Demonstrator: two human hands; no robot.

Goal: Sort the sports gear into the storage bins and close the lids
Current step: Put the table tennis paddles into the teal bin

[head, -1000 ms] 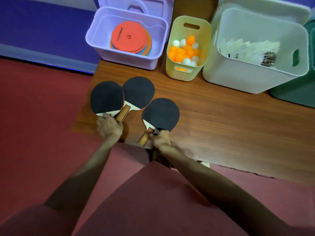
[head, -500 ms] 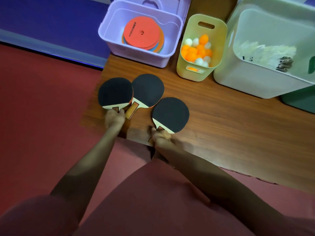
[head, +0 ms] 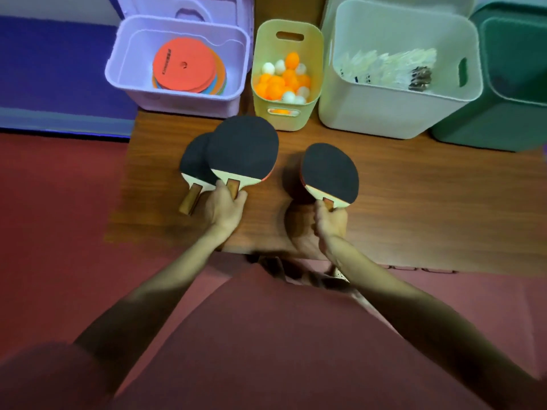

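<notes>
Three black-faced table tennis paddles are over the wooden table (head: 429, 208). My left hand (head: 225, 207) grips the handle of one paddle (head: 242, 149) and holds it above the table. It overlaps a second paddle (head: 192, 161), which lies flat to its left with its handle free. My right hand (head: 330, 221) grips the handle of the third paddle (head: 330, 170), raised, with its shadow on the wood below.
Along the table's back stand open bins: a lilac bin (head: 177, 100) with flat coloured discs (head: 183, 68), a yellow bin (head: 260, 115) of orange and white balls (head: 281, 84), a white bin (head: 379, 113) with shuttlecocks (head: 387, 68), and a green bin (head: 488, 125). A lilac lid (head: 204, 8) leans behind.
Both hands have closed on paddle handles and lifted their paddles off the table. The left-hand paddle now overlaps the one still lying flat. The view has shifted toward the bins.
</notes>
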